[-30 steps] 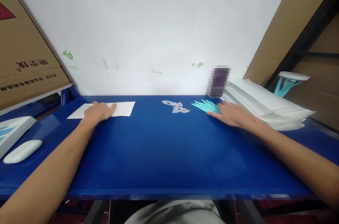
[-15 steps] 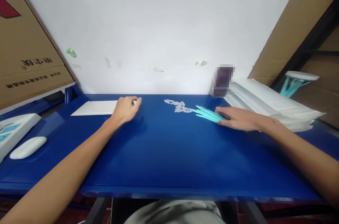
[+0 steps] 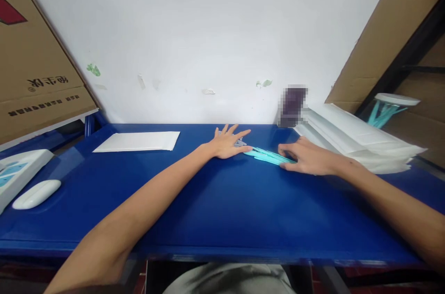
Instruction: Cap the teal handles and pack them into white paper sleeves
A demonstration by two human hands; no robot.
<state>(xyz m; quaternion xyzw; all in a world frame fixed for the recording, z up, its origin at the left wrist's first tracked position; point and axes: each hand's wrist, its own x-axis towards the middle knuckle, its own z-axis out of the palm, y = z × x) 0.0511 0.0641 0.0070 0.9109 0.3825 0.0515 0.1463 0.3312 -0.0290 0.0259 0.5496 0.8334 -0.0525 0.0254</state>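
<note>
My left hand [image 3: 227,143] lies palm down with its fingers spread. It covers most of a small pile of lavender strips [image 3: 239,143], some showing between its fingers. Beside it, its thumb reaches the tips of a bundle of thin turquoise sticks [image 3: 266,156]. My right hand [image 3: 299,157] is curled round the right end of that bundle, thumb and forefinger at either side. The palm hides that end of the sticks. The bundle lies low over the blue table [image 3: 222,206], fanned slightly.
A flat white packet [image 3: 137,141] lies on the left. Further left are a white oval object [image 3: 36,194] and a white device [image 3: 24,171]. White sleeves [image 3: 354,138] are stacked at right, near a pixelated dark object [image 3: 293,106]. Cardboard [image 3: 41,62] stands at left.
My left hand has moved right, from the white packet to the lavender strips, and its fingers have spread. The turquoise sticks have shifted slightly left and lower, with my right hand still at their end.
</note>
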